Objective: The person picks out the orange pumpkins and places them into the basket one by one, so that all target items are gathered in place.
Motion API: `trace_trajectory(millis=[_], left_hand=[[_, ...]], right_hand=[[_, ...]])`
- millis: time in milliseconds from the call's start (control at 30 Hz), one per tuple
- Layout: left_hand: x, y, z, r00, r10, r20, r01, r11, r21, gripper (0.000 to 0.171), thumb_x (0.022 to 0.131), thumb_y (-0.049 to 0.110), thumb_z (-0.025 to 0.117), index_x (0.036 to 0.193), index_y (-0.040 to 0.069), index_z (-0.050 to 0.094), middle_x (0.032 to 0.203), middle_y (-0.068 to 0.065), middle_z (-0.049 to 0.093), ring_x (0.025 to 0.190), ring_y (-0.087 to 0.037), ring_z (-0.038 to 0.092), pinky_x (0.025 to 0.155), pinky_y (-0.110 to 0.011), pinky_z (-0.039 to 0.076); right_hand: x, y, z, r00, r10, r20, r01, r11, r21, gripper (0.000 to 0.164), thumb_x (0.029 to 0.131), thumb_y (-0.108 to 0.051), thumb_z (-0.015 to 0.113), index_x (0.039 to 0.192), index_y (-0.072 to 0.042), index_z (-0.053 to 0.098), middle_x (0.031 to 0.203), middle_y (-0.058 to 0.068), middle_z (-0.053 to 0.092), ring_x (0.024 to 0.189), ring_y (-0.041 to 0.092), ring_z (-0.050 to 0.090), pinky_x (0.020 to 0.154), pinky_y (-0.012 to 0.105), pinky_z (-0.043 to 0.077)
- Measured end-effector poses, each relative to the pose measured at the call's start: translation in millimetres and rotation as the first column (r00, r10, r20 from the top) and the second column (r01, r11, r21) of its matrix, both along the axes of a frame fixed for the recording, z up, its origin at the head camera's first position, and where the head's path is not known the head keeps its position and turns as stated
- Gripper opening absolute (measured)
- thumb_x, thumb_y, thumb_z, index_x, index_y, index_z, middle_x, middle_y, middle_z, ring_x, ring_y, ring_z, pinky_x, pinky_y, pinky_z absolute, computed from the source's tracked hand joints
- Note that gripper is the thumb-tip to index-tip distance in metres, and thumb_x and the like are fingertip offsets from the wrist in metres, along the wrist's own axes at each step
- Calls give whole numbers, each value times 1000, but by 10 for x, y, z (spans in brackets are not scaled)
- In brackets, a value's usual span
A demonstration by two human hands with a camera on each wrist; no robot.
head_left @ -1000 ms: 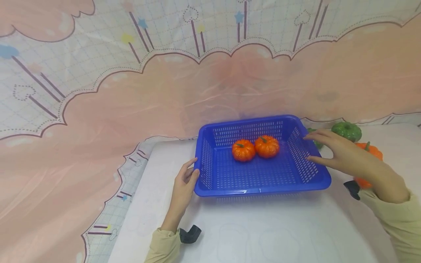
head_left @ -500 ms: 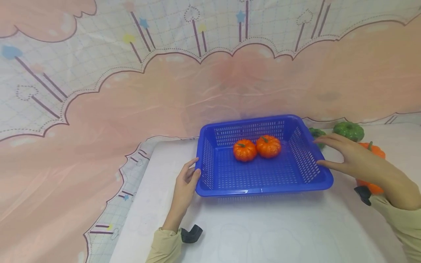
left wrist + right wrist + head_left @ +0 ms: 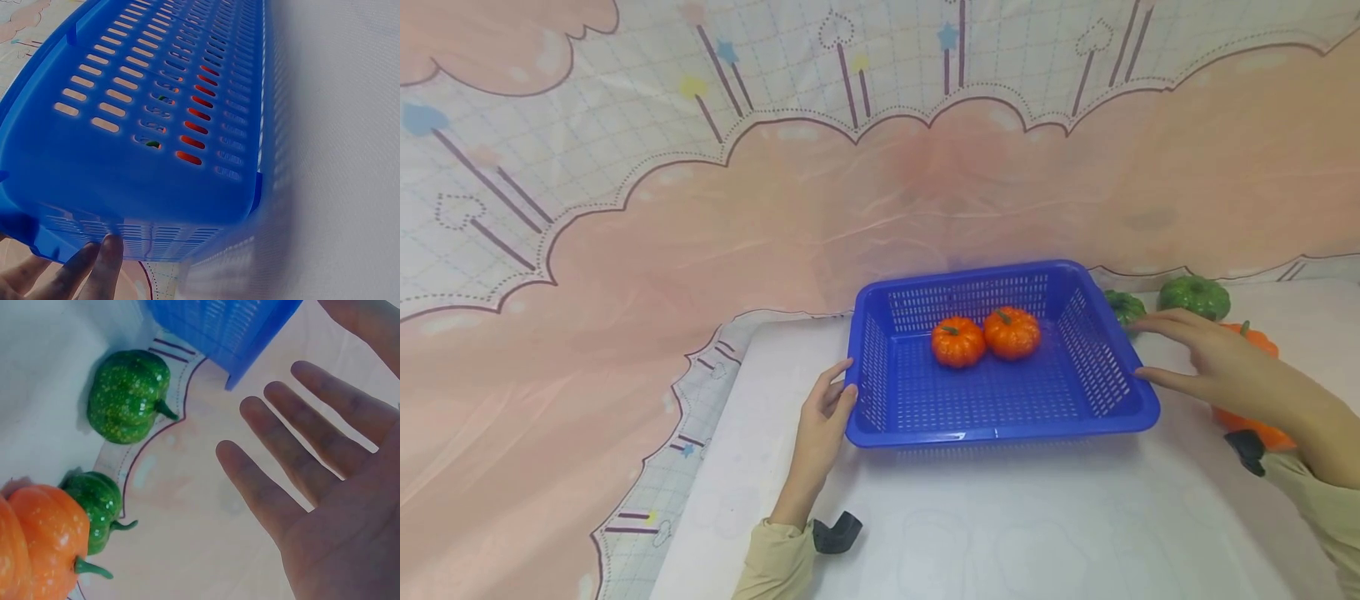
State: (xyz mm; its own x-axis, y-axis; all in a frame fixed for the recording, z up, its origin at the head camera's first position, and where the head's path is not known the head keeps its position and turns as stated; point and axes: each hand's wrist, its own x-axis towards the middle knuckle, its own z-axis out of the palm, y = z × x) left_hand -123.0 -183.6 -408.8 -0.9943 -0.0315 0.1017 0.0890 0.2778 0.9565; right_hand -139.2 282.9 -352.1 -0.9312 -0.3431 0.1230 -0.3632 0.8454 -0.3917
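Two small orange pumpkins (image 3: 958,342) lie side by side in the blue plastic basket (image 3: 970,435). My left hand (image 3: 820,425) touches the basket's left rim with fairly straight fingers; in the left wrist view fingertips (image 3: 111,247) rest against the basket's outer wall. To the right of the basket my right hand (image 3: 1217,362) holds nothing, its fingers spread, the thumb tip right at the rim in the head view. Beyond it sit two green pumpkins (image 3: 128,397). Orange pumpkin surface (image 3: 50,540) shows beside them, partly hidden behind my right wrist in the head view.
The basket stands on a white table (image 3: 1000,517), close to its back edge. A pink patterned cloth (image 3: 775,217) hangs behind the table and down its left side. Black straps (image 3: 837,533) sit at both wrists.
My right hand has drawn back to the right, from over the basket's right side to outside its rim. The left hand stays at the left rim, and the pumpkins keep their places.
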Motion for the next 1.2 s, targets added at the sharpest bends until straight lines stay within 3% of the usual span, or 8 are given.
trace_trajectory(millis=[500, 633, 767, 833, 900, 1000, 1100, 1200], left_hand=[[-2, 2, -7, 1000, -6, -7, 6, 1000, 7, 44, 103, 29, 56, 145, 19, 49, 131, -19, 63, 123, -34, 60, 106, -52, 46], [-4, -1, -10, 1000, -8, -14, 8, 1000, 7, 44, 103, 29, 56, 145, 19, 49, 130, -20, 63, 122, -34, 61, 106, -52, 46], [-6, -3, -8, 1000, -10, -22, 10, 1000, 9, 44, 103, 28, 55, 145, 18, 49, 130, -20, 63, 122, -34, 61, 106, -52, 46], [-4, -2, -7, 1000, -8, -22, 8, 1000, 6, 43, 103, 28, 55, 145, 18, 49, 130, -19, 63, 122, -34, 61, 106, -52, 46], [-4, -3, -9, 1000, -7, -23, 7, 1000, 5, 43, 103, 28, 55, 145, 18, 49, 130, -19, 63, 122, -34, 61, 106, -52, 46], [-3, -3, -11, 1000, -9, -23, 9, 1000, 4, 44, 103, 28, 55, 145, 18, 49, 130, -20, 63, 122, -34, 61, 106, -52, 46], [-2, 0, -10, 1000, -10, -23, 10, 1000, 7, 43, 103, 28, 55, 145, 18, 49, 130, -20, 63, 122, -34, 61, 106, -51, 46], [-5, -2, -12, 1000, -9, -25, 9, 1000, 4, 44, 103, 28, 55, 145, 18, 49, 130, -19, 63, 122, -34, 61, 106, -51, 46]], right_hand=[[80, 280, -180, 988, 24, -152, -34, 997, -62, 53, 80, -12, 82, 126, 0, 59, 130, 25, 56, 121, 43, 45, 120, 47, 28], [82, 296, -175, 994, -9, -108, 5, 999, -36, 53, 80, -16, 82, 124, 3, 59, 126, 29, 57, 119, 48, 46, 94, 72, 38], [96, 324, -200, 993, -30, -111, 29, 999, -17, 53, 78, -16, 84, 122, 1, 61, 123, 26, 59, 113, 44, 51, 88, 71, 42], [106, 361, -240, 990, -18, -143, 15, 1000, -22, 52, 77, -14, 84, 121, 0, 62, 121, 24, 61, 112, 36, 51, 109, 55, 41], [113, 403, -282, 982, 5, -189, -12, 999, -35, 52, 73, -11, 86, 119, -1, 63, 118, 21, 63, 116, 20, 49, 117, 25, 30], [107, 468, -351, 962, 55, -267, -68, 997, -38, 53, 68, -6, 88, 115, -1, 64, 112, 18, 65, 112, -9, 39, 96, -7, 10], [102, 514, -390, 953, 77, -292, -89, 996, -29, 57, 61, -1, 89, 112, -1, 65, 110, 18, 66, 110, -22, 28, 94, -9, 11], [106, 544, -404, 966, 51, -253, -51, 999, 6, 59, 61, -1, 89, 115, -1, 64, 113, 18, 64, 114, -6, 41, 102, -3, 18]])
